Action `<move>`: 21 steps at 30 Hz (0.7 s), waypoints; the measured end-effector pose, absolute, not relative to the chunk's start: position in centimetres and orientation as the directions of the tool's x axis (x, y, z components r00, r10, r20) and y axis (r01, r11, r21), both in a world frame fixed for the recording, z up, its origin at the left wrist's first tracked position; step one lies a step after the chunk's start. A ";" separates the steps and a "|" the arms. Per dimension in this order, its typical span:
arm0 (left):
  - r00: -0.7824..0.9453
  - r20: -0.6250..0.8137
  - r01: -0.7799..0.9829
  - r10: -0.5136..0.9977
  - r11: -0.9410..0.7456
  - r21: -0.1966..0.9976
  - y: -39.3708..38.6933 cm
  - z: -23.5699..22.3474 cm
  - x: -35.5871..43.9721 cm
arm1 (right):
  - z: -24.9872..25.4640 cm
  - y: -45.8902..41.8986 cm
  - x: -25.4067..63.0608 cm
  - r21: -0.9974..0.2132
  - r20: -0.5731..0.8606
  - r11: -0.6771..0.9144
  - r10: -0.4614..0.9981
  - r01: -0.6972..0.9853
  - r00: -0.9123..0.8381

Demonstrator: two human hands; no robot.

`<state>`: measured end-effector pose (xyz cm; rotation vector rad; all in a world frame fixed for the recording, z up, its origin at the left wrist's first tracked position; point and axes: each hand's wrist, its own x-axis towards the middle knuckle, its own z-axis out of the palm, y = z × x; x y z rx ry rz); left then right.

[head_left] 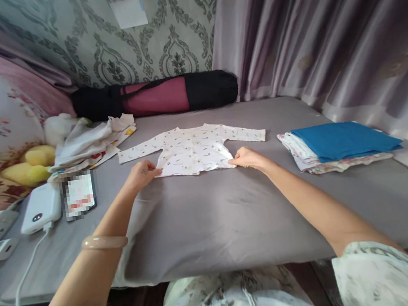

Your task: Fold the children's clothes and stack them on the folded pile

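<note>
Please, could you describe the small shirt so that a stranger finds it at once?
On the grey sheet, in front of the long black-and-red bag, lies a small white shirt with tiny prints. Unlike the folded pile on the right, it is spread flat, sleeves out.

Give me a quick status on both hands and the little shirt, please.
Left hand, right hand: each pinching a bottom corner. Small printed shirt: spread flat, sleeves out. Nothing on it; blue folded cloth off to the right.
</note>
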<state>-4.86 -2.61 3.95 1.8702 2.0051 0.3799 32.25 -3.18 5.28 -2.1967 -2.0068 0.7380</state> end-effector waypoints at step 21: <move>0.311 -0.070 0.938 0.948 -0.294 0.183 -1.9 1.7 5.7 | 1.7 -2.0 23.1 -0.250 -0.022 0.359 0.926 0.899 -0.376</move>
